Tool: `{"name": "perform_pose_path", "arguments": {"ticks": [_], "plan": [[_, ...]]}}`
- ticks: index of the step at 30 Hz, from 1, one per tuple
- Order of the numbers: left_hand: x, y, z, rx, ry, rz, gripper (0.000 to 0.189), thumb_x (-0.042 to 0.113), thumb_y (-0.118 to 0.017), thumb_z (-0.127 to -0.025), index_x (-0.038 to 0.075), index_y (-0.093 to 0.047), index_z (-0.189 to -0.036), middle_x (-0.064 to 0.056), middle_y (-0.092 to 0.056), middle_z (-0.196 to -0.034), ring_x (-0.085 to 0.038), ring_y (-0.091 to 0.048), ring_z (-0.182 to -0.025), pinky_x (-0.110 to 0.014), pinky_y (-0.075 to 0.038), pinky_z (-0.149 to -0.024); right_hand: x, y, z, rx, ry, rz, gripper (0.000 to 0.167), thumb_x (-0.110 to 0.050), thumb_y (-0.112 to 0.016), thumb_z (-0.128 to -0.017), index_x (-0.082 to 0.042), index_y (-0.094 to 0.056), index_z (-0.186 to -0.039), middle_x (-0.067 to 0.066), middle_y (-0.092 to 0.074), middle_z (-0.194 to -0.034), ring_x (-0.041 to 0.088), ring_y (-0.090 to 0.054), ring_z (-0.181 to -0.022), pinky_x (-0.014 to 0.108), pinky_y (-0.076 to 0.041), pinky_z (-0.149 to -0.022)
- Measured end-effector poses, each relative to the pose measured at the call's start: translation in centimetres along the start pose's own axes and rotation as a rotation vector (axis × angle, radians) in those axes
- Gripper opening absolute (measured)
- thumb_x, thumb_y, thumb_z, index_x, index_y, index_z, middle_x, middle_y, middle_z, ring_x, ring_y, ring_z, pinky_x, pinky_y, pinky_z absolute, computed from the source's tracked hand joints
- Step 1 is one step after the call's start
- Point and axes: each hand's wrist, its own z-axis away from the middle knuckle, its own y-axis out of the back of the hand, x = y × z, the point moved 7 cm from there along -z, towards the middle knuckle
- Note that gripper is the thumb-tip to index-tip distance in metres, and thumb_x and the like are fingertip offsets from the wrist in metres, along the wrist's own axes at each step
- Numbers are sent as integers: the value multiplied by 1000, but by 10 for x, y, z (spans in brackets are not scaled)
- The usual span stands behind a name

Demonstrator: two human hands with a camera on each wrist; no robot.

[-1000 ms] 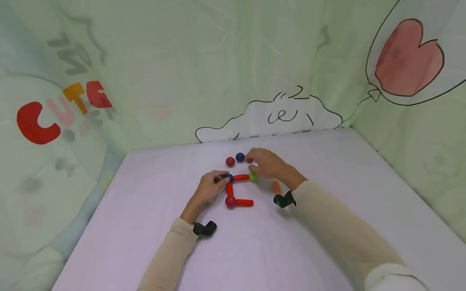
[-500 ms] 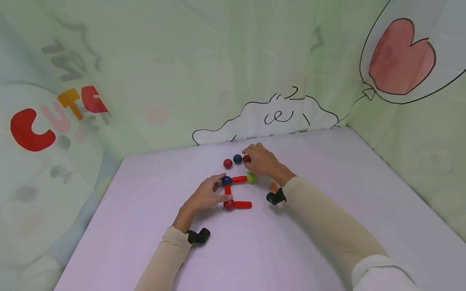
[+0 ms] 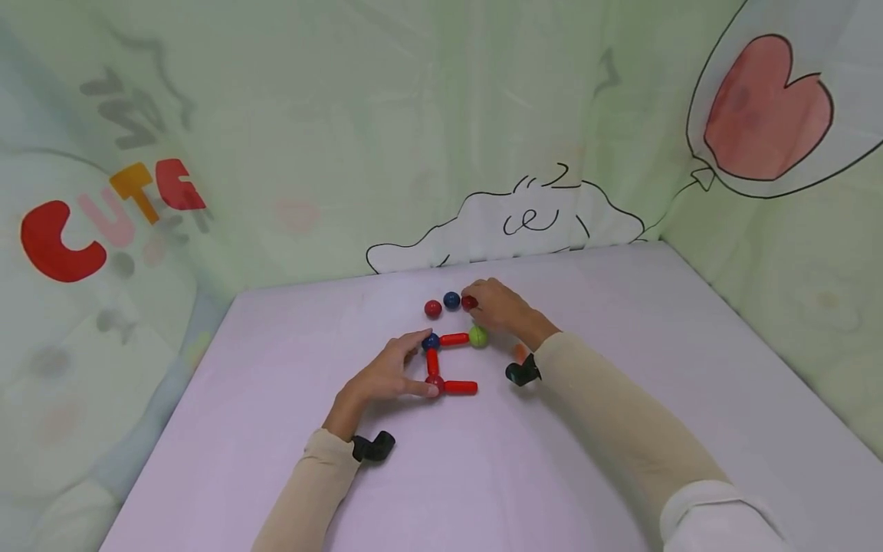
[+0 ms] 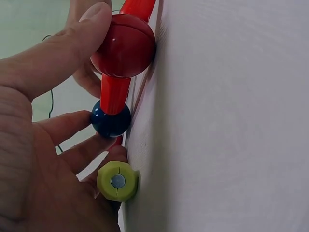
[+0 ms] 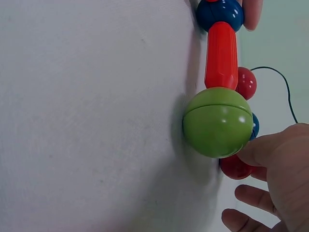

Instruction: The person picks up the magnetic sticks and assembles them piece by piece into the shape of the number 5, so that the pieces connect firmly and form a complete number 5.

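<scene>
Red magnetic rods (image 3: 461,387) and balls form a three-sided frame on the table. My left hand (image 3: 389,374) spans its left side, thumb on the red corner ball (image 4: 126,48) and index fingertip at the blue corner ball (image 4: 111,120), holding the frame between them. A green ball (image 5: 218,123) caps the upper rod (image 5: 221,57). Behind it, my right hand (image 3: 502,308) pinches a loose red ball (image 5: 235,167) between thumb and index finger, its other fingers apart. By the left palm lies a yellow-green rod (image 4: 117,181), end on, hidden in the head view.
Beyond the frame, a loose red ball (image 3: 432,308) and a blue ball (image 3: 451,300) sit in a row with the pinched one. An orange rod (image 3: 520,353) lies under the right wrist, partly covered by the black wrist camera (image 3: 523,372). A printed curtain (image 3: 310,153) borders the table.
The left thumb has slid from the blue corner ball down to the red one, spreading the hand. My right hand has settled on the rearmost right red ball.
</scene>
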Motion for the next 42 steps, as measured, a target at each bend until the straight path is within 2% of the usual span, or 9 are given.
{"name": "perform_pose_path", "arguments": {"ticks": [10, 21, 29, 36, 42], "plan": [[2, 0, -1, -29, -1, 3, 100, 29, -90, -77, 21, -34, -159, -5, -40, -157, -28, -42, -138, -47, -38, -114, 5, -6, -3, -23, -28, -83, 41, -12, -67, -97, -7, -57, -136, 13, -61, -122, 29, -55, -112, 43, -50, -102], [2, 1, -2, -39, -13, 10, 101, 27, -89, -77, 20, -33, -160, -5, -38, -159, -28, -40, -138, -48, -37, -115, 10, -3, 2, 17, -39, -134, 48, -14, -70, -95, -9, -55, -141, 13, -56, -127, 29, -54, -117, 44, -52, -100], [2, 2, -1, -26, -5, 3, 100, 30, -88, -78, 20, -32, -160, -4, -37, -160, -29, -43, -137, -48, -38, -115, 5, 6, 7, 67, 2, -124, 47, -14, -74, -92, -9, -60, -137, 13, -56, -127, 30, -53, -118, 43, -56, -94], [-3, 1, -3, -12, 18, -12, 99, 32, -86, -81, 21, -29, -161, -4, -37, -160, -27, -44, -137, -48, -39, -114, 5, 14, 20, 106, 13, -185, 40, -11, -71, -93, -5, -62, -132, 13, -58, -124, 30, -55, -113, 43, -55, -94], [-5, 1, -5, 0, 25, 2, 98, 29, -85, -81, 22, -29, -161, -5, -39, -158, -27, -44, -136, -48, -41, -112, 8, 21, 33, 127, 26, -245, 41, -10, -74, -91, -3, -61, -130, 12, -62, -119, 28, -57, -108, 41, -56, -91]]}}
